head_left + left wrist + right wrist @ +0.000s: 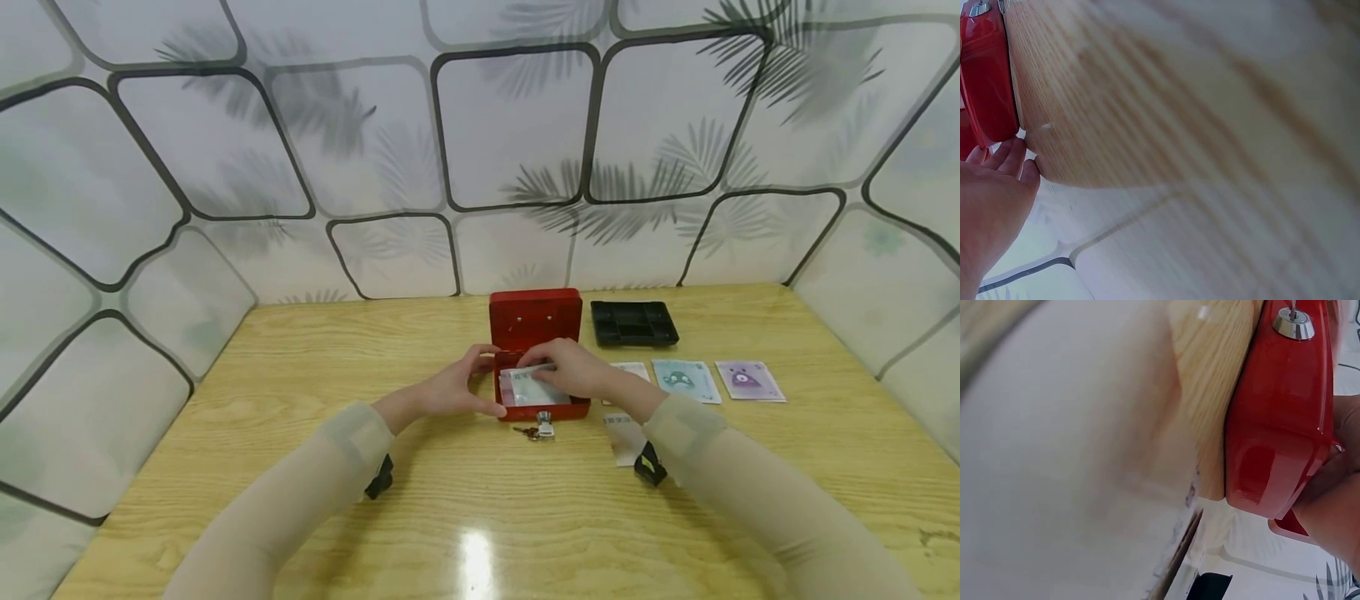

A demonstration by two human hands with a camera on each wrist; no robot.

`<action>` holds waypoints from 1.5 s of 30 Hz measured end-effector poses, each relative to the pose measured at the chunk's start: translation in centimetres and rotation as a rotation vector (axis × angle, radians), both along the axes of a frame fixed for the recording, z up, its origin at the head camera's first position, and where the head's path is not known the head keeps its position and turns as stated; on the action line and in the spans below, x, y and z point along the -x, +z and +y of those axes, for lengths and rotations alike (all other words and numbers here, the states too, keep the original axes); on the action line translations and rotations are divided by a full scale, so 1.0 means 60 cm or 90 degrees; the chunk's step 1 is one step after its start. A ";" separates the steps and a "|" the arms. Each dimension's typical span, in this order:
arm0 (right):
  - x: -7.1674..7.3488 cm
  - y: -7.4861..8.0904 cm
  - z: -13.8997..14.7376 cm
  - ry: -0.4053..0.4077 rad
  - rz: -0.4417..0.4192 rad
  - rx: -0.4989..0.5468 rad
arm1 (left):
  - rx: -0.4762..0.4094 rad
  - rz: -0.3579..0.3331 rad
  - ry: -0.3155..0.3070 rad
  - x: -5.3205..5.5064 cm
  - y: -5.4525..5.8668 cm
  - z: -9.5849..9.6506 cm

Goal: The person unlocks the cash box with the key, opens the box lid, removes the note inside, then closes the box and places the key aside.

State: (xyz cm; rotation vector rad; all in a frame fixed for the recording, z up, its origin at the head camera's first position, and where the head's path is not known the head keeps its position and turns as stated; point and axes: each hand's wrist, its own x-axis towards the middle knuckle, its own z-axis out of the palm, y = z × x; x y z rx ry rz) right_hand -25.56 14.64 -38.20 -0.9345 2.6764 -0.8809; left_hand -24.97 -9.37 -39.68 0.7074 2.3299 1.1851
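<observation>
A red metal cash box (pixel 555 412) stands on the wooden table with its lid (pixel 536 321) raised at the back. Pale play banknotes (pixel 536 390) lie inside, and a pinkish one shows at their left. My left hand (pixel 457 383) spans the box's left end, thumb at the front corner and fingers toward the back. In the left wrist view, its fingertips touch the red wall (pixel 988 81). Over the open box my right hand (pixel 573 368) bends its fingers down and pinches a pale note's edge; its fingertips are partly hidden. Keys (pixel 527 432) hang at the front lock (pixel 545 423).
Right of the box lie a blue stack of notes (pixel 686 382), a purple stack (pixel 750 381) and a pale stack (pixel 630 369) partly behind my right arm. A pale brownish note (pixel 624 437) lies nearer. A black compartment tray (pixel 633 323) sits behind; patterned fabric walls surround the table.
</observation>
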 end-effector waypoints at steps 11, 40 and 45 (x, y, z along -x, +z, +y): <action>0.004 0.026 0.008 -0.011 -0.014 0.061 | -0.001 -0.003 0.002 0.002 0.007 0.000; -0.035 0.085 0.147 -0.091 0.034 0.057 | -0.004 -0.001 0.000 0.000 0.002 0.002; -0.052 0.089 0.179 -0.087 0.029 0.036 | -0.009 0.001 0.001 0.000 0.000 0.001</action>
